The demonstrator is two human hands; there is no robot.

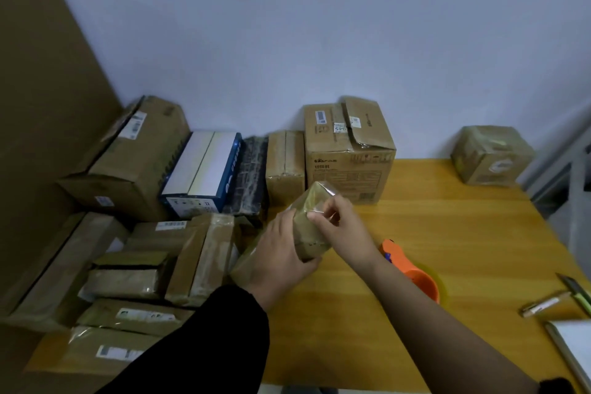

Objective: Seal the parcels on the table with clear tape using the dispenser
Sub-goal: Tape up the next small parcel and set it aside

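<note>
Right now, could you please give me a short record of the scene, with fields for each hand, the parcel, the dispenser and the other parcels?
Left hand: grips the small parcel from the side, above the table
Right hand: fingers pinch clear tape at the parcel's upper end
Dispenser: orange, on the table behind the right forearm, untouched
Stacked parcels: at left and along the wall

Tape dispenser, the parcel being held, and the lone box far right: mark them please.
orange tape dispenser (415, 278), head view, on its round orange body.
held parcel (303, 235), head view, on its exposed brown side.
lone box (495, 166), head view, on its front face.
</note>
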